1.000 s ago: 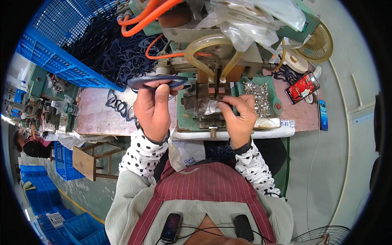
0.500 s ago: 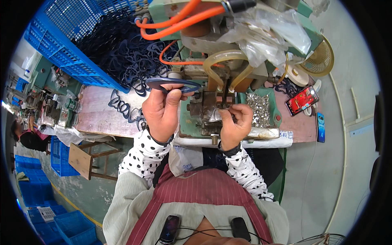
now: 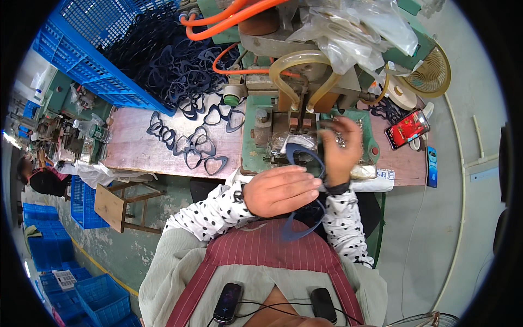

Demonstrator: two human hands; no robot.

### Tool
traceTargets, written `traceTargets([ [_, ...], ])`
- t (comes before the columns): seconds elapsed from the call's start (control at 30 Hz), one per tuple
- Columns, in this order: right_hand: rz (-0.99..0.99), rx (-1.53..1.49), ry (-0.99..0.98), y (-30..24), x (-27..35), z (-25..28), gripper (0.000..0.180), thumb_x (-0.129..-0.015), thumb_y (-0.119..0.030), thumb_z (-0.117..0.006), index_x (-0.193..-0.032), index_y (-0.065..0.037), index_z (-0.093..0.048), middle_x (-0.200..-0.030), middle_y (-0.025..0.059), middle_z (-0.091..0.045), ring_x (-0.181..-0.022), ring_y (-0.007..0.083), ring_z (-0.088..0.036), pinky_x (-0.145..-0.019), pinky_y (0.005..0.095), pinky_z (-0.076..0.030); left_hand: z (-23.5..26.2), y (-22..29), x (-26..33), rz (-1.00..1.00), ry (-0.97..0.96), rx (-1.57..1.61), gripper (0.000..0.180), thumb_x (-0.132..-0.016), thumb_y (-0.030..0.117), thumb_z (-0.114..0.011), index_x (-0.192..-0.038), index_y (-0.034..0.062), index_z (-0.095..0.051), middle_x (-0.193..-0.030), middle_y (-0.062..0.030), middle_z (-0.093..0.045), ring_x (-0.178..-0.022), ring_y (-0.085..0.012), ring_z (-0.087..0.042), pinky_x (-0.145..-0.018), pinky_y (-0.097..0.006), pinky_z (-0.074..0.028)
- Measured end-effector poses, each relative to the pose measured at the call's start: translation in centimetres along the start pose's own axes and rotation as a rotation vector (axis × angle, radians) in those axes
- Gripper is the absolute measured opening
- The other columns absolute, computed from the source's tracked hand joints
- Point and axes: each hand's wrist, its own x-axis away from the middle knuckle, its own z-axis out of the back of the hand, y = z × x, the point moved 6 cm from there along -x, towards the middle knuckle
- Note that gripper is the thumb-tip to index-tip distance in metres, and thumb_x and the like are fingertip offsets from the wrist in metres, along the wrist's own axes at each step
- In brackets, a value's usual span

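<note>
Blue frame (image 3: 303, 192) hangs close to the chest, before the green machine (image 3: 305, 117). Left hand (image 3: 280, 189) clamps it, fingers flat across it. Right hand (image 3: 341, 148) grips its upper rim, fingers curled.

The dark blue frame (image 3: 303, 158) in the left hand (image 3: 280, 190) looks like smooth, matt plastic, as do the heart-shaped frames (image 3: 192, 148) lying on the table (image 3: 136, 152) (worn, dull reddish wood). The machine (image 3: 305, 103) is painted green metal, scuffed; its hoses (image 3: 229, 16) are glossy orange rubber or plastic. The crate (image 3: 81, 60) is blue latticed plastic.
</note>
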Motion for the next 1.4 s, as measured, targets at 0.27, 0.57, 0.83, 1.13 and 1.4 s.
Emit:
traceTargets([
  [0.27, -0.282, 0.419, -0.123, 10.8, -0.9, 11.0, 0.025, -0.082, -0.010, -0.070, -0.106, -0.003, -0.064, -0.089, 0.0110, -0.070, -0.078, 0.0231, -0.067, -0.071, 0.0311, -0.051, -0.9, -1.4, 0.4, -0.004, 0.030, 0.062, 0.033, -0.081, 0.007, -0.068, -0.112, -0.0035, -0.063, -0.117, -0.0174, -0.064, -0.101, -0.0277, -0.065, -0.095, -0.044, -0.052],
  [0.57, -0.012, 1.012, -0.409, 9.5, -0.7, 7.8, 0.024, -0.083, -0.016, -0.068, -0.102, -0.003, -0.064, -0.101, 0.0197, -0.065, -0.095, 0.0399, -0.061, -0.078, 0.0443, -0.048, -0.6, -1.0, 0.6, 0.047, 0.061, 0.037, 0.032, -0.081, 0.008, -0.066, -0.112, -0.0005, -0.064, -0.121, -0.0122, -0.063, -0.102, -0.0250, -0.063, -0.098, -0.044, -0.050],
  [0.83, -0.005, 0.584, -0.083, 9.2, 0.1, 8.6, 0.014, -0.087, -0.013, -0.067, -0.094, -0.002, -0.071, -0.092, 0.0128, -0.068, -0.085, 0.0284, -0.063, -0.079, 0.0364, -0.049, 3.0, -4.5, 12.7, 0.756, 0.245, -0.490, 0.012, -0.084, 0.014, -0.062, -0.091, 0.0038, -0.064, -0.088, -0.0137, -0.063, -0.081, -0.0332, -0.061, -0.068, -0.041, -0.048],
  [1.13, 0.012, 0.520, 0.073, 7.4, 0.1, 9.0, 0.009, -0.086, -0.007, -0.065, -0.094, -0.003, -0.068, -0.082, 0.0113, -0.069, -0.070, 0.0206, -0.067, -0.064, 0.0312, -0.050, 6.3, -12.8, 29.6, 1.394, -0.014, -0.655, 0.045, -0.086, 0.039, -0.069, -0.066, -0.0015, -0.061, -0.077, -0.0215, -0.058, -0.074, -0.0374, -0.054, -0.070, -0.045, -0.043],
  [1.4, -0.070, 0.530, 0.067, 8.0, 0.1, 9.1, 0.012, -0.094, -0.009, -0.056, -0.104, -0.004, -0.057, -0.077, 0.0107, -0.068, -0.068, 0.0188, -0.068, -0.059, 0.0310, -0.051, 3.1, -16.4, 24.7, 1.010, -0.313, -0.432, 0.030, -0.067, 0.026, -0.076, -0.058, 0.0034, -0.058, -0.076, -0.0175, -0.055, -0.074, -0.0363, -0.051, -0.070, -0.047, -0.040],
])
